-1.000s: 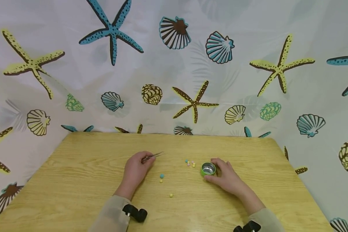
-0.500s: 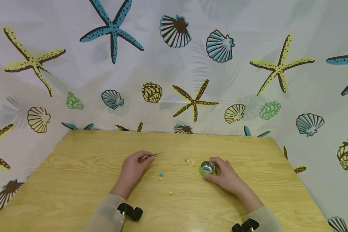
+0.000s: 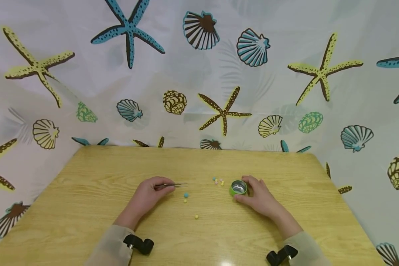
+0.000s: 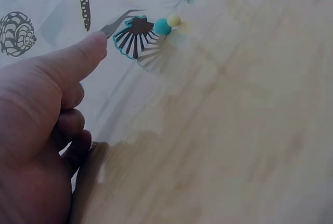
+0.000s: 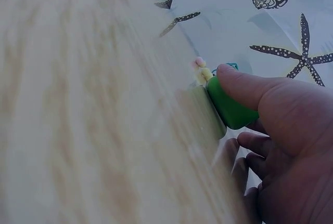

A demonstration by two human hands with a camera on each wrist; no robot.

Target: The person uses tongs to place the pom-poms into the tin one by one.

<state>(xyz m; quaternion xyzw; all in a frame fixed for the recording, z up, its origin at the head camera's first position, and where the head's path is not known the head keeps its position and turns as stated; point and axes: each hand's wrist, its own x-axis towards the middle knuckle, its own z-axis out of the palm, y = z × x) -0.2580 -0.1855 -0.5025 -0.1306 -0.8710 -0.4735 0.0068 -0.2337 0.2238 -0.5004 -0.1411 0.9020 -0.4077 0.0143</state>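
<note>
One pair of tweezers, pinched in the left grip, points toward the right edge of the bench, and nearer that edge the right grip clasps an upright green tin.

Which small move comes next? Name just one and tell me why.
Probably ease the tips of the tweezers in the left hand toward the larger blue ball. In the head view the tips show close to that ball but apart from it, with nothing visible between them, while the right hand holds the green cup with its opening up.
</note>
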